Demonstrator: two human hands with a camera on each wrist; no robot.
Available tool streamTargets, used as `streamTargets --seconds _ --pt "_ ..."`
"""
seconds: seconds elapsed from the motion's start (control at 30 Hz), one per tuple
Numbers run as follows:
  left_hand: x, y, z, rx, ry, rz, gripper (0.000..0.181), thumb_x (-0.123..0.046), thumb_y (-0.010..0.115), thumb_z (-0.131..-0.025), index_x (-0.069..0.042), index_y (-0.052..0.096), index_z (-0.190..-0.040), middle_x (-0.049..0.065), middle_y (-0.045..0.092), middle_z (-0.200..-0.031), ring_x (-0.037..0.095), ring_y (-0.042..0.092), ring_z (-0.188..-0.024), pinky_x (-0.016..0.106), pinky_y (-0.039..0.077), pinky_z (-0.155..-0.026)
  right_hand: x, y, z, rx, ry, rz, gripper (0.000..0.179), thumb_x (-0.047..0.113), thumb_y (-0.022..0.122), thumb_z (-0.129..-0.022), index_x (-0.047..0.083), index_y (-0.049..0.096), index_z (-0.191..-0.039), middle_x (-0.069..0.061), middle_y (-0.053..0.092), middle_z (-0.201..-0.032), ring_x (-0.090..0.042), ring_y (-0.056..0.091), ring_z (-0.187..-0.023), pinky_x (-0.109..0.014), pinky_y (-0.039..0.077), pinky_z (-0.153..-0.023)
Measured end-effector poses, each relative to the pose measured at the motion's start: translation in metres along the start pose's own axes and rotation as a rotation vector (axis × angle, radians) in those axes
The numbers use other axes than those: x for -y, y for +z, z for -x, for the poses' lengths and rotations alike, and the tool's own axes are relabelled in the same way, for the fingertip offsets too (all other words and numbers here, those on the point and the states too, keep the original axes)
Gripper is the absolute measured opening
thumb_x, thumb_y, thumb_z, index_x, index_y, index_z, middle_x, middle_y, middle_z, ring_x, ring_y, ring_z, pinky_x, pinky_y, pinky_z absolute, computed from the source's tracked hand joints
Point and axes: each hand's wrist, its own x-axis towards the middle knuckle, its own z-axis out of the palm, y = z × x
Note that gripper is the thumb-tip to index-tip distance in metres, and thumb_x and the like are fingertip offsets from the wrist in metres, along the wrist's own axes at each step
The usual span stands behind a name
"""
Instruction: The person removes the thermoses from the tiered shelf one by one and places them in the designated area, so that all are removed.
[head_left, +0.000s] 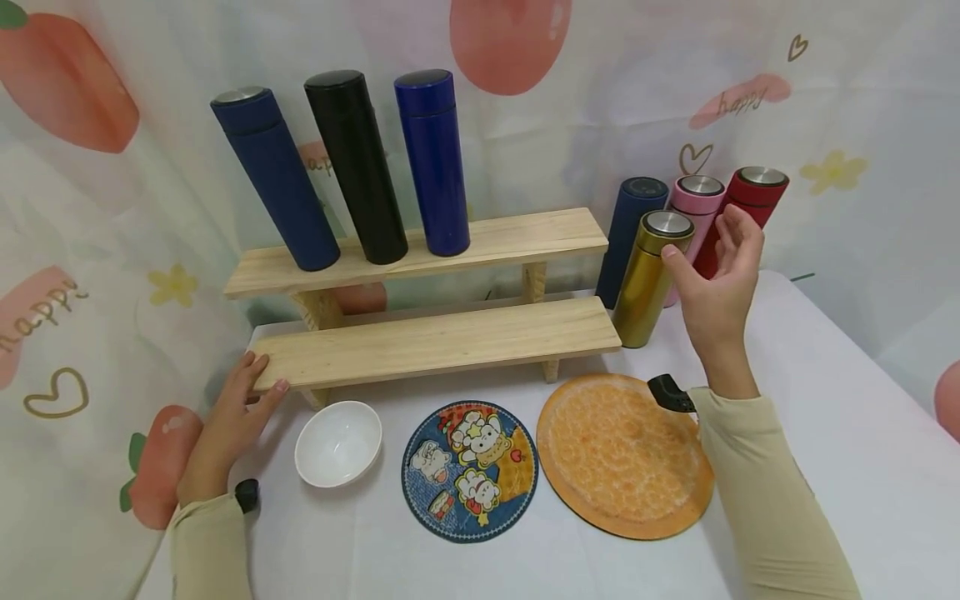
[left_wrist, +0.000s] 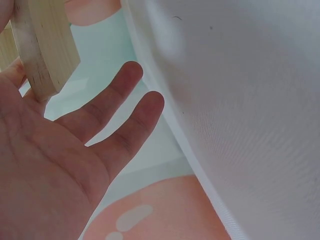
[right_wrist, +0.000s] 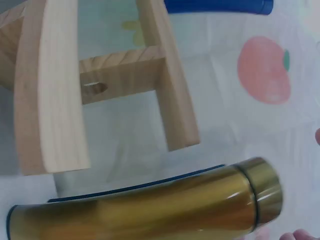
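Two-tier rack, left fingers gripping it, right fingers beside gold bottle

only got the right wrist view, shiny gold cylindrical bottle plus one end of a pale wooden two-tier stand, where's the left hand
Observer: The left hand holds the left end of the lower board of the pale wooden two-tier stand.
Operator: part of a smooth royal blue cylindrical bottle shows at my top edge, what stands with it
Observer: A black cylindrical bottle and a matte navy cylindrical bottle, both also on the upper board.
Operator: and in front of the stand
Observer: A round white bowl, with a round blue cartoon-printed mat and a larger round orange mat to its right.
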Motion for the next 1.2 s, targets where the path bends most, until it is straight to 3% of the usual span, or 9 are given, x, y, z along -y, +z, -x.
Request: streamTargets --seconds 0.27,0.43,0.57,0.67,0.83,1.07,1.2 --pt "0.002 -0.005 0.001 0.007 -0.016 -0.017 0.081 -0.041 0.054 -0.113 0.005 0.016 -0.168 0.028 -0.001 -0.176 0.058 0.04 -0.139 0.073 0.036 -0.113 0.029 0.013 0.006 0.001 -0.083 -0.188 0.072 -0.006 0.072 -0.087 0.0 0.044 -0.153 -0.011 0.044 -0.161 -0.024 0.037 -0.154 -0.032 0.03 -0.125" --pt "0.003 -0.005 0.002 -0.011 -0.002 -0.005 0.08 -0.039 0.055 -0.113 0.006 0.018 -0.167 0.029 0.002 -0.175 0.058 0.04 -0.139 0.073 0.036 -0.112 0.04 0.025 0.011 0.074 -0.101 -0.303 0.065 -0.01 0.069 -0.089 0.0 0.048 -0.15 -0.014 0.046 -0.158 -0.027 0.038 -0.154 -0.033 0.026 -0.127" --pt "0.004 -0.003 0.002 -0.023 0.014 0.021 0.079 -0.036 0.058 -0.112 0.008 0.02 -0.166 0.03 0.004 -0.175 0.057 0.035 -0.144 0.071 0.037 -0.114 0.04 0.035 0.018 0.15 -0.107 -0.303 0.061 -0.009 0.067 -0.091 0.0 0.051 -0.149 -0.012 0.049 -0.155 -0.029 0.04 -0.151 -0.039 0.025 -0.128" --pt "0.004 -0.001 -0.001 -0.028 0.033 0.041 0.078 -0.034 0.06 -0.112 0.009 0.022 -0.165 0.03 0.005 -0.175 0.055 0.03 -0.149 0.069 0.036 -0.115 0.036 0.042 0.024 0.199 -0.102 -0.243 0.06 -0.006 0.066 -0.094 -0.001 0.05 -0.152 -0.01 0.049 -0.156 -0.03 0.041 -0.151 -0.044 0.026 -0.128" --pt "0.003 -0.001 -0.003 -0.027 0.039 0.048 0.079 -0.035 0.06 -0.112 0.009 0.022 -0.165 0.029 0.005 -0.175 0.055 0.031 -0.149 0.068 0.036 -0.115 0.028 0.059 0.031 0.276 -0.088 -0.165 0.061 -0.002 0.065 -0.098 -0.005 0.045 -0.156 -0.014 0.047 -0.16 -0.028 0.041 -0.152 -0.04 0.028 -0.127" --pt "0.0 -0.001 0.001 -0.019 0.025 0.051 0.077 -0.032 0.059 -0.112 0.01 0.023 -0.165 0.031 0.005 -0.174 0.055 0.036 -0.145 0.068 0.037 -0.114 0.027 0.09 0.031 0.37 -0.001 -0.227 0.065 0.004 0.064 -0.101 -0.006 0.039 -0.16 -0.016 0.045 -0.163 -0.028 0.039 -0.152 -0.044 0.025 -0.128" --pt "0.0 0.0 0.002 -0.024 0.026 0.05 0.077 -0.033 0.059 -0.112 0.009 0.023 -0.165 0.03 0.005 -0.174 0.055 0.033 -0.148 0.068 0.036 -0.115 0.031 0.107 0.029 0.418 0.052 -0.245 0.067 0.01 0.065 -0.102 -0.003 0.038 -0.162 -0.016 0.043 -0.164 -0.028 0.037 -0.154 -0.039 0.024 -0.128"
